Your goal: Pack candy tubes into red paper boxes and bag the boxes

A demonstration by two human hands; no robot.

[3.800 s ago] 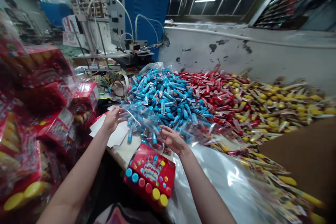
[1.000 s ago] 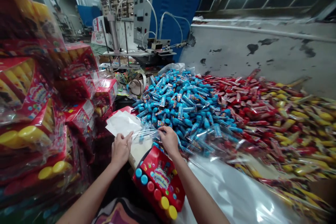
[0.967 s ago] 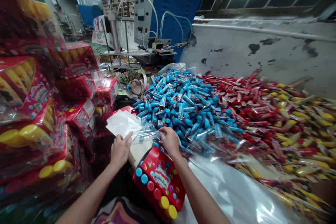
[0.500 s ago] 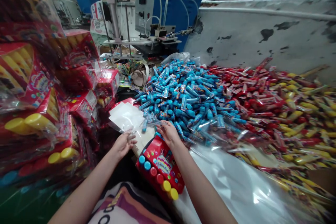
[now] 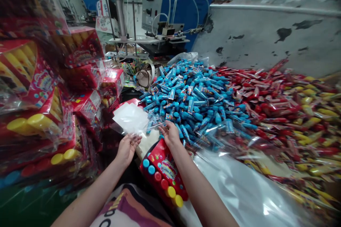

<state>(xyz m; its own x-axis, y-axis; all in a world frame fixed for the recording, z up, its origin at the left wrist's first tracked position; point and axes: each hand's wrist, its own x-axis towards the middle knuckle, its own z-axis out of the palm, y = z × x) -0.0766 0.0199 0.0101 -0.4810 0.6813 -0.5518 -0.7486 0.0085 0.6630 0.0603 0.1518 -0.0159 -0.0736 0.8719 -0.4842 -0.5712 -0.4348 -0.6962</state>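
My left hand is palm up beside the white sheets in clear plastic, its fingers apart and slightly bent, with nothing visible in them. My right hand is above the far end of a red display box, thumb and fingers bent at the edge of a thin clear plastic bag. The bag is hard to make out against the pile behind. The red box lies tilted near my lap, under my right forearm, with blue, red and yellow round caps along its near side.
Blue-capped candy tubes are heaped ahead, with red ones and yellow ones to the right. Wrapped red boxes are stacked at left. Clear plastic sheeting lies at right. A machine stands behind.
The view has turned slightly left, so the scene sits further right. My left hand has moved slightly toward the right hand. The red box stays in about the same place.
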